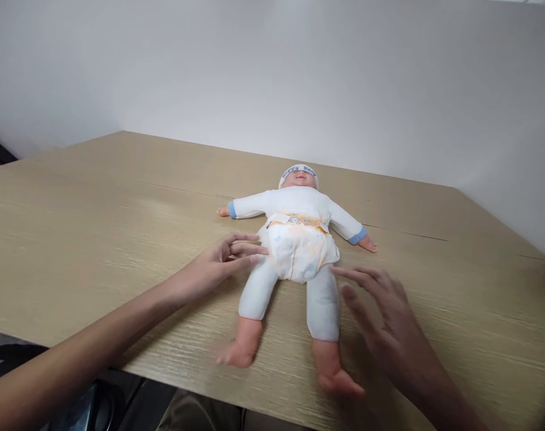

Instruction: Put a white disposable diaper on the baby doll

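Observation:
A baby doll (298, 202) in a white suit with blue cuffs lies on its back, head away from me, arms spread and feet toward me. Around its hips sits a white diaper (294, 251) with an orange printed waistband, fastened at the front. My left hand (230, 256) is at the diaper's left side, fingers stretched out, the fingertips at its leg edge. On the other side my right hand (380, 302) hovers beside the doll's thigh, fingers extended and apart, the index fingertip near the diaper's lower edge. Neither hand grips anything. Slight blur covers my right hand and the doll's feet.
The doll lies on a light wood-grain table (119, 239), which has thin seams across it. A pale wall (272, 78) rises behind the table's far edge. Below the near edge, dark objects and my trousers (200, 413) are partly visible.

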Available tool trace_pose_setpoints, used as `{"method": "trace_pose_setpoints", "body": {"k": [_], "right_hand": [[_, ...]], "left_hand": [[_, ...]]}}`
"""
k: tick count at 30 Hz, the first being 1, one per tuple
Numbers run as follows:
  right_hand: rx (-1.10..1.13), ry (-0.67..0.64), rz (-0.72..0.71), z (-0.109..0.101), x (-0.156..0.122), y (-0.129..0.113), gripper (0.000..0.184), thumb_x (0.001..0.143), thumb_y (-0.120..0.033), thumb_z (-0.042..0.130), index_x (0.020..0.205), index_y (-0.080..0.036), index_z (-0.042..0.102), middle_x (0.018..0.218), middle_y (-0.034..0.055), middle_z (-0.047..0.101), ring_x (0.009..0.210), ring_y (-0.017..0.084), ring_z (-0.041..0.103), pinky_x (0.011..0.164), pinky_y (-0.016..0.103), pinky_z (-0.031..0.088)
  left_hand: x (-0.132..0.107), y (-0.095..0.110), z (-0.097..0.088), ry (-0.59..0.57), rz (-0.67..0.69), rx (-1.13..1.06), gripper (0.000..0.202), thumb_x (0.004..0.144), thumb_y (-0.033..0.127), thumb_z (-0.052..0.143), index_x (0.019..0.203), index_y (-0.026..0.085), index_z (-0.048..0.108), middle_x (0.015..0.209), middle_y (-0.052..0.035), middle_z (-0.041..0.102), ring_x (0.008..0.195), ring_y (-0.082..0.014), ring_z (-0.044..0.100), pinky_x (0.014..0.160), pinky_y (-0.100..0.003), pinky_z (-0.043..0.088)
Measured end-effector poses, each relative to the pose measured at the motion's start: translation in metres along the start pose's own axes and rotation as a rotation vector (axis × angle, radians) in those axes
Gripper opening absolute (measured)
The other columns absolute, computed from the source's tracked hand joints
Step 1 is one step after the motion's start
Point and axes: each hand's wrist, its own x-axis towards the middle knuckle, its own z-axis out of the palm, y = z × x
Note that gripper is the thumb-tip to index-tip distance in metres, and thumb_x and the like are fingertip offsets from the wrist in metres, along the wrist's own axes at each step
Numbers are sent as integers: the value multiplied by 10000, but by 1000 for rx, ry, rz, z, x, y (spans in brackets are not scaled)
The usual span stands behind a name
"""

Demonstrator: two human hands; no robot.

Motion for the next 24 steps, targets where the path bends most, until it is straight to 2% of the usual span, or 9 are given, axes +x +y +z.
{"method": "trace_pose_setpoints", "body": {"k": [3, 6, 9, 11, 15, 17, 19, 22, 24], "right_hand": [[-140, 115, -68, -17, 13, 26, 492, 1105, -674, 507, 1379, -323, 716, 1356, 107, 748, 1292, 366, 648, 1150, 576, 439], [-329, 206, -138, -14, 61, 61, 581, 1059, -667, 558, 1436, -237, 659, 1400, 174, 726, 1315, 409, 641, 1188, 591, 420], [-436, 143, -165, 8, 119, 81, 692, 1008, -603, 591, 1506, -122, 597, 1478, 262, 673, 1374, 452, 593, 1177, 590, 435], [-440, 78, -79, 28, 149, 82, 632, 987, -533, 611, 1455, -109, 625, 1445, 268, 691, 1326, 445, 609, 1137, 567, 464], [-402, 6, 86, 49, 173, 61, 398, 980, -341, 572, 1264, -91, 695, 1268, 279, 749, 1161, 412, 666, 997, 493, 513], [-385, -7, 83, 42, 165, 50, 360, 965, -307, 580, 1236, -105, 705, 1251, 269, 759, 1141, 401, 680, 957, 464, 522], [-360, -35, 78, 23, 147, 38, 363, 945, -302, 600, 1249, -142, 718, 1248, 225, 781, 1110, 378, 706, 915, 434, 538], [-176, -114, 15, -18, 100, 18, 476, 916, -304, 608, 1369, -202, 712, 1300, 144, 806, 1101, 345, 742, 891, 416, 567], [-1, -171, -56, -46, 59, 2, 547, 891, -305, 614, 1426, -242, 712, 1391, 110, 791, 1179, 347, 746, 947, 434, 578]], "left_hand": [[11, 4, -23, 140, 220, 432, 509, 1002, 506, 747, 1440, 276, 628, 1530, -104, 687, 1298, -306, 668, 1077, -467, 516], [52, 9, -45, 255, 399, 881, 576, 988, 508, 729, 1473, 228, 593, 1552, -143, 643, 1402, -357, 557, 1184, -505, 428], [104, 12, -49, 293, 276, 1184, 682, 928, 505, 772, 1475, 147, 581, 1551, -223, 624, 1447, -429, 491, 1209, -539, 370], [130, 13, -40, 304, 158, 1271, 631, 918, 480, 767, 1419, 130, 613, 1490, -246, 664, 1410, -444, 525, 1166, -527, 391], [143, 22, -15, 353, 83, 1286, 434, 969, 427, 673, 1262, 108, 673, 1253, -260, 767, 1198, -432, 670, 1034, -490, 450], [126, 34, -6, 385, 62, 1275, 401, 962, 427, 671, 1199, 103, 687, 1150, -254, 783, 1089, -427, 710, 963, -470, 468], [89, 49, 3, 411, 60, 1227, 430, 945, 501, 694, 1160, 129, 688, 1073, -220, 785, 1012, -419, 727, 892, -444, 482], [-4, 62, 28, 470, 99, 1097, 564, 897, 651, 717, 1208, 183, 671, 1049, -173, 774, 988, -434, 726, 858, -456, 506], [-83, 51, 51, 519, 73, 1003, 636, 853, 637, 743, 1328, 221, 661, 1058, -156, 775, 1017, -459, 720, 908, -524, 528]]}}
